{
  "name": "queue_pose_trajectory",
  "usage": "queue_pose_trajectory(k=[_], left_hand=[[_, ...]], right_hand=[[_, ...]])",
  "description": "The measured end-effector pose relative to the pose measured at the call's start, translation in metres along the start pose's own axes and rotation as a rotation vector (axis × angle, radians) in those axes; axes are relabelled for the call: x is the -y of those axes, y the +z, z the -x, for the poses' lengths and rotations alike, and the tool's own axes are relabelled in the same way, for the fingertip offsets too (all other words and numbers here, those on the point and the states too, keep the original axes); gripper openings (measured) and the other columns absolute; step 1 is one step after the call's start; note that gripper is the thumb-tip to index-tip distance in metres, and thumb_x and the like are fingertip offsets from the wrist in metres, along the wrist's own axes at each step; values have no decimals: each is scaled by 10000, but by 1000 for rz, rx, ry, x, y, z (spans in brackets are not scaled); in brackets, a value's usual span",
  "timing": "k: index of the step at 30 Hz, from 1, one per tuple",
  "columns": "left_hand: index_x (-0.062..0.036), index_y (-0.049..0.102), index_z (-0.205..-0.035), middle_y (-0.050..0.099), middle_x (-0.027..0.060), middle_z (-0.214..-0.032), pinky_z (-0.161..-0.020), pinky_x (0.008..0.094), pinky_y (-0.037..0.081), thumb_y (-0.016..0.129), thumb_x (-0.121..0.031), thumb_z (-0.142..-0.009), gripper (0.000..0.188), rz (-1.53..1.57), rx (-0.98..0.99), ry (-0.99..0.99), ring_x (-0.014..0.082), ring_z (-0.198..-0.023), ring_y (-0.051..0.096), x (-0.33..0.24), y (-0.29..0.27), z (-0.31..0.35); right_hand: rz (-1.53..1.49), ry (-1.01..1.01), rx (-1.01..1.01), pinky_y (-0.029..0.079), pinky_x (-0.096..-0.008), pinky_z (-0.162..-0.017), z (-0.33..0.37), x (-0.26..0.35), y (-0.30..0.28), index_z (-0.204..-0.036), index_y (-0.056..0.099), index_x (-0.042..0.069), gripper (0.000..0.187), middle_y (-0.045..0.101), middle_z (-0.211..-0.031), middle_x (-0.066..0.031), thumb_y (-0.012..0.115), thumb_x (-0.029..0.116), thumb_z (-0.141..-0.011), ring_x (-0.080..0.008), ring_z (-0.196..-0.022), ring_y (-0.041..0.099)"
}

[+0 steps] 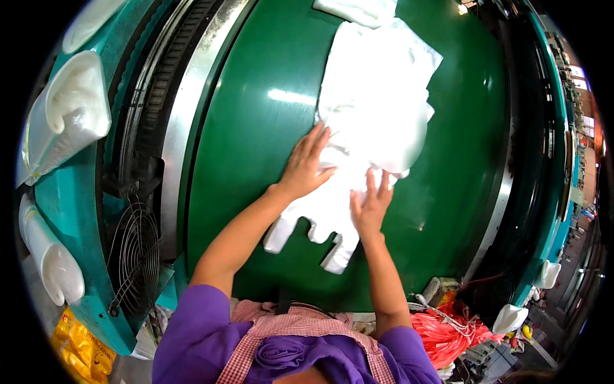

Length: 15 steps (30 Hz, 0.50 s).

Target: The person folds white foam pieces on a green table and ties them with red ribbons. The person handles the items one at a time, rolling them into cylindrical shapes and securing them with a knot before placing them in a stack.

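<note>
A stack of white plastic T-shirt bags (377,83) lies on the green table surface (256,128), its cut handles (332,256) pointing toward me. My left hand (307,165) rests on the left edge of the bags, fingers stretched out and pointing away. Lower down on the right side, my right hand (372,205) lies with fingers spread on the bags near the handle end. Neither hand grips anything. Beyond the stack, another white plastic piece (361,9) lies at the far edge of view.
Metal rails (185,121) border the green surface. On the left, rolled white bags (73,102) hang on a teal frame (70,205) above a round wire fan guard (135,256). A yellow sack (80,345) sits lower left. Red plastic strips (441,333) lie in a bundle at lower right.
</note>
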<state>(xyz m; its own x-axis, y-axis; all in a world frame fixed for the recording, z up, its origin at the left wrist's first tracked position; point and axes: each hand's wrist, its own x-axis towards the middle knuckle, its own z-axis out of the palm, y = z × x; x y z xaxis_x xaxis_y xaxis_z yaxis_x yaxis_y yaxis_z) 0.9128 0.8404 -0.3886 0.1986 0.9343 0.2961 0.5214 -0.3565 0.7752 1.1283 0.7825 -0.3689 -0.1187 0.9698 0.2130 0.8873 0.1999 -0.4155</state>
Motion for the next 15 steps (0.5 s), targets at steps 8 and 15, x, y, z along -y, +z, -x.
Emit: queue_pose_trajectory(k=[8,15], left_hand=[[-45,224,-1490,251,210,-1519,-1134,422,271,640,-248,-876,769,113,156,-82,379,-1379,304,-40,44,-54],[-56,372,-1433,347,151,-1493,-1111,408,318,615,-169,-891,605,94,120,-39,337,-1361,369,-48,-7,101]], right_hand=[[333,-30,-31,278,-523,-1070,-56,-81,-54,-1359,506,130,585,318,-1493,-221,702,185,-811,-455,-1356,292],[30,-137,119,453,-419,-849,64,-24,-55,-1140,611,70,398,542,-1120,-148,714,83,-756,-340,-1022,540]])
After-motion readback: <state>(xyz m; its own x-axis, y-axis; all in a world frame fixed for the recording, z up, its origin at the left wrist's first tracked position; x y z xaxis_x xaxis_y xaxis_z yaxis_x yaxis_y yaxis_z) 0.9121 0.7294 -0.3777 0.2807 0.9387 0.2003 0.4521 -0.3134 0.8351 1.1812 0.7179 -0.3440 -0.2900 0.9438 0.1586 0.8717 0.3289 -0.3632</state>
